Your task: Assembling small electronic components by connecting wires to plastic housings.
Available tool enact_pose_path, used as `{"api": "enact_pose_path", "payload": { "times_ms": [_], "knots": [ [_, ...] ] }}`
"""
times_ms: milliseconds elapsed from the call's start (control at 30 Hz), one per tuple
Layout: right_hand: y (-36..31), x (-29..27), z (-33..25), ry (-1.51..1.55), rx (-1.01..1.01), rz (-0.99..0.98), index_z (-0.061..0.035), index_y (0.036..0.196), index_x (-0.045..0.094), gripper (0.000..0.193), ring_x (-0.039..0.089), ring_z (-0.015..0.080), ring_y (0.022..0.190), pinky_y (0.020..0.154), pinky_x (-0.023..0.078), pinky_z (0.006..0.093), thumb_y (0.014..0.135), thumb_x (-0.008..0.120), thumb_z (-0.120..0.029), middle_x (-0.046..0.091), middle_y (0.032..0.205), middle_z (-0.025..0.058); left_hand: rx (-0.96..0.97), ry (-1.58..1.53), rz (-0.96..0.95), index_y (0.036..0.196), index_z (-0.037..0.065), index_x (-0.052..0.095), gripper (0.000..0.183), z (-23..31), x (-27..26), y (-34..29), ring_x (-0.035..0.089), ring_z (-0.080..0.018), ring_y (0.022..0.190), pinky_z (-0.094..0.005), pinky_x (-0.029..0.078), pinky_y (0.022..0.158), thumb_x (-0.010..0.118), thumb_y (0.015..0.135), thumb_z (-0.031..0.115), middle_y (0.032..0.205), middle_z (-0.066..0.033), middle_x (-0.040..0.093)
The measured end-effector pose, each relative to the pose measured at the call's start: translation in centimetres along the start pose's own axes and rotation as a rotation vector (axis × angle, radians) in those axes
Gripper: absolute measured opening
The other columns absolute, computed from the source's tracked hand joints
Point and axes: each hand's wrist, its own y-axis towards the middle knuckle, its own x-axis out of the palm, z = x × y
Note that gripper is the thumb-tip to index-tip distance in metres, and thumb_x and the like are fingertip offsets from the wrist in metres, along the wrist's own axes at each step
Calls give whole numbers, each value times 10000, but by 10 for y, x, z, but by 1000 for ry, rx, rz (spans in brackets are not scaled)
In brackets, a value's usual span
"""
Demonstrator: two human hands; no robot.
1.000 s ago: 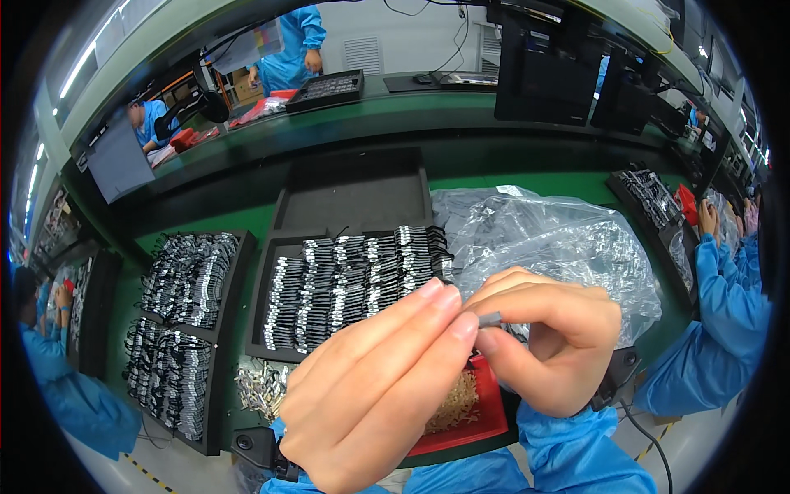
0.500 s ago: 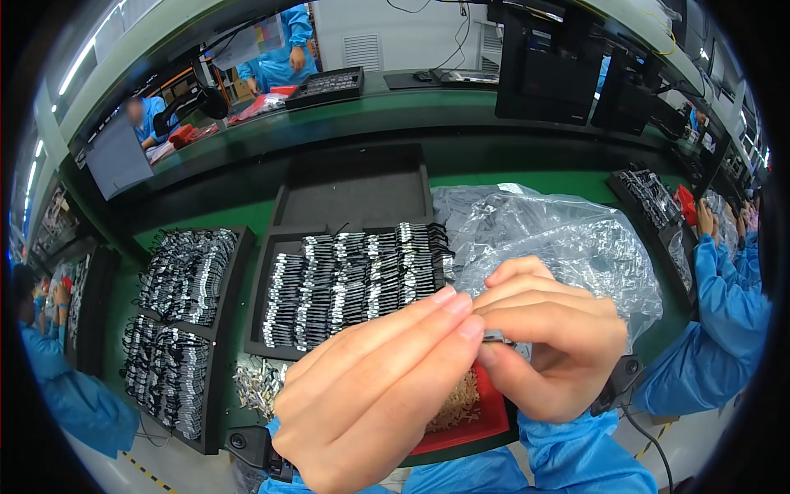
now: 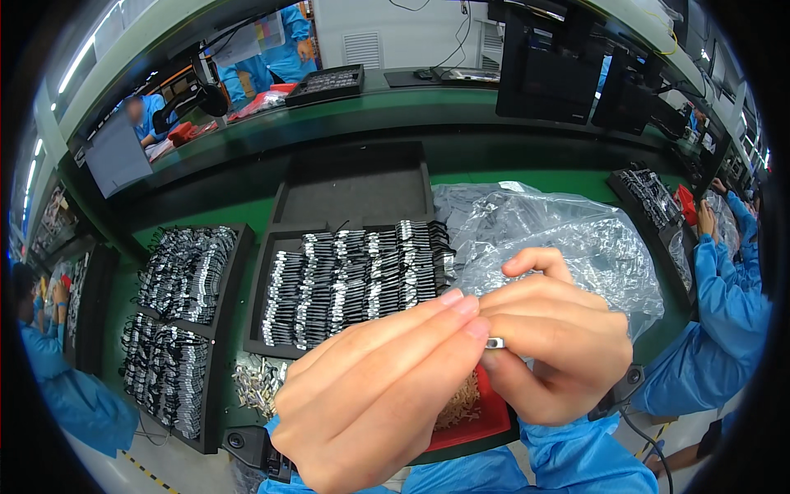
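Both of my hands meet above the front of the bench. My right hand (image 3: pixel 555 342) pinches a small silvery metal piece (image 3: pixel 494 342) between thumb and forefinger; only its short end shows. Against it press the fingertips of my left hand (image 3: pixel 374 383), whose fingers lie closed together; the thumb and whatever they grip are hidden. Beneath the hands is a red tray (image 3: pixel 496 407) of small tan pieces (image 3: pixel 461 403), partly covered. Beside it, left of my left hand, lies a heap of small shiny metal pieces (image 3: pixel 253 383).
Behind my hands stands a black tray (image 3: pixel 257 305) with rows of short black cables (image 3: pixel 337 284). Another filled black tray (image 3: pixel 226 317) is at left. Clear plastic bags (image 3: pixel 559 235) spread at right. A monitor (image 3: pixel 547 70) hangs beyond; co-workers in blue (image 3: pixel 716 321) sit nearby.
The metal piece has turned, so its end now faces me. My right fingers have shifted slightly, with one fingertip raised higher. My left hand stays nearly in place.
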Motion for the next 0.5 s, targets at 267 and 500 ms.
{"api": "enact_pose_path", "payload": {
  "times_ms": [267, 500],
  "knots": [
    [-3, -1, -1, -89, -19, 6, -8, 736, 618, 130, 615, 215, 627, 740, 384, 418, 607, 600, 1, 625, 680, 88, 96, -139, 10, 736, -51, 621, 94, -15, 2, -4, 646, -286, 694, -327, 529, 636, 616, 643, -43, 714, -175, 635],
    [0, 3, -5, -209, -67, 1, -35, 732, 609, 148, 618, 194, 648, 775, 364, 433, 613, 575, 46, 630, 696, 60, 86, -150, -7, 738, -45, 624, 119, -15, -5, -2, 646, -290, 705, -331, 528, 643, 622, 619, -57, 727, -182, 635]
  ]
}}
